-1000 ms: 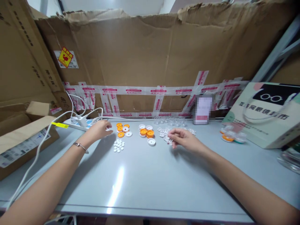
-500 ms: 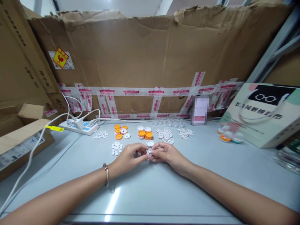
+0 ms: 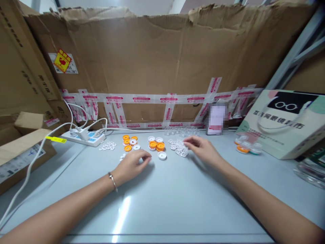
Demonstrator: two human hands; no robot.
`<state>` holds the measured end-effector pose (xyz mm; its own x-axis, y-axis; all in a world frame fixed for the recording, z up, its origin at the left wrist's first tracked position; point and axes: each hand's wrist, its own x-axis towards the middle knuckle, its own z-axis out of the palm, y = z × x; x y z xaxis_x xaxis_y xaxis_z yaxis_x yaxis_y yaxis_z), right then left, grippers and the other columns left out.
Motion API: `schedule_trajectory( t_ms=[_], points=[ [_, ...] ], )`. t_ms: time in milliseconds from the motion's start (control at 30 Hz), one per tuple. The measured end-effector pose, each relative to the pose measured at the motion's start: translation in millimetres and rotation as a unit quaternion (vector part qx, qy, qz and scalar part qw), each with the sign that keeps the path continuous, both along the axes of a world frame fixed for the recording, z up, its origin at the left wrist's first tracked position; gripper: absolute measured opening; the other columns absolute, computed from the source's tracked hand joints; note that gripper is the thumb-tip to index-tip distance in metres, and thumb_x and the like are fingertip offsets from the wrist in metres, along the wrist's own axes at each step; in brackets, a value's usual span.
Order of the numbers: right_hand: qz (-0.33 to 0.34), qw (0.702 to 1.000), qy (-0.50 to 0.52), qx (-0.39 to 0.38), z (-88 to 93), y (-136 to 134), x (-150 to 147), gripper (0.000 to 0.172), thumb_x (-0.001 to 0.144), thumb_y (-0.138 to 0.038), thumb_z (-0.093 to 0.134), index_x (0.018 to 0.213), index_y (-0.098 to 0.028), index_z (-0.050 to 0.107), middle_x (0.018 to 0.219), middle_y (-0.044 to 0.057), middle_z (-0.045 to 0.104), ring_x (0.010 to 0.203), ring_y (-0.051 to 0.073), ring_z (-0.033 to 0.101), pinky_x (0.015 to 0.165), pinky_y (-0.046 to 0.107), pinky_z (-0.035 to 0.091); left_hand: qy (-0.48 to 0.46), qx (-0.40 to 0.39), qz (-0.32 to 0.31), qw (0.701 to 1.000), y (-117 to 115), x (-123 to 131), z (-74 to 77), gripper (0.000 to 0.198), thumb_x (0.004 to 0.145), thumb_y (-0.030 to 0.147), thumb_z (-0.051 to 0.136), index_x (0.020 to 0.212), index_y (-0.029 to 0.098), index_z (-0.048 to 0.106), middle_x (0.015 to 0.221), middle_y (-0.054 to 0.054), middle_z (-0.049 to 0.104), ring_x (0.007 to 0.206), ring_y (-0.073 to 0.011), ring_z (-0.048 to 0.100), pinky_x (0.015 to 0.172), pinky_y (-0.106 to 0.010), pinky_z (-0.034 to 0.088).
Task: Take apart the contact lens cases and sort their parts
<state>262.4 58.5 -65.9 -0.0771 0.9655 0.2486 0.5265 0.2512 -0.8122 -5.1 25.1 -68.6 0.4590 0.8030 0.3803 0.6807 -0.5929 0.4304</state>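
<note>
My left hand (image 3: 132, 166) hovers over the table at the front of a group of small white discs (image 3: 122, 157), mostly covering them. Its thumb and forefinger are curled together; whatever may be between them is hidden. My right hand (image 3: 203, 149) has its fingertips pinched at the right edge of a pile of white openwork plastic pieces (image 3: 178, 147). I cannot make out what sits in that pinch. Between the hands lies a round white cap (image 3: 162, 155), with stacked orange caps (image 3: 160, 146) and white caps (image 3: 159, 140) just behind it.
More orange and white rings (image 3: 127, 148) lie left of the stacks, beside small white pieces (image 3: 107, 146). Clear plastic parts (image 3: 181, 131) line the back. A power strip (image 3: 93, 139), a phone (image 3: 217, 118), capped clear pieces (image 3: 245, 147) and a paper bag (image 3: 274, 135) stand around.
My hands have parted from the small white piece they held together. The right hand moved right and back to the openwork pile; the left drew back left. That white piece no longer shows.
</note>
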Motion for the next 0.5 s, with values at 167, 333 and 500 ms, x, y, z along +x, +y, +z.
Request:
schedule_trajectory(
  t_ms=[167,333,500],
  points=[
    [-0.113,0.983,-0.146,0.006,1.3,27,49,0.014,0.072,-0.026,0.051,0.075,-0.017,0.061,0.075,0.007,0.067,0.072,0.021,0.06,0.066,0.03,0.042,0.108,-0.019,0.061,0.992,25,-42,18.4,0.015,0.08,0.019,0.048,0.083,0.017,0.063,0.084,-0.004,0.066,0.077,-0.0176,0.059,0.07,-0.027,0.044],
    [-0.096,0.969,-0.229,-0.017,-15.0,40,64,0.014,0.071,-0.023,0.05,0.074,-0.018,0.063,0.077,0.006,0.068,0.072,0.02,0.061,0.063,0.028,0.042,0.161,-0.039,0.074,0.983,34,-57,20.2,0.018,0.081,0.024,0.048,0.088,0.017,0.064,0.088,-0.006,0.066,0.081,-0.0201,0.06,0.073,-0.03,0.044],
    [-0.098,0.966,-0.24,-0.021,-17.7,42,63,0.014,0.07,-0.024,0.051,0.072,-0.018,0.063,0.072,0.004,0.068,0.07,0.02,0.061,0.062,0.027,0.042,0.138,0.007,0.047,0.989,31,-47,9.7,0.019,0.082,0.029,0.048,0.089,0.018,0.062,0.089,-0.006,0.064,0.083,-0.0202,0.058,0.074,-0.03,0.044]
  ],
)
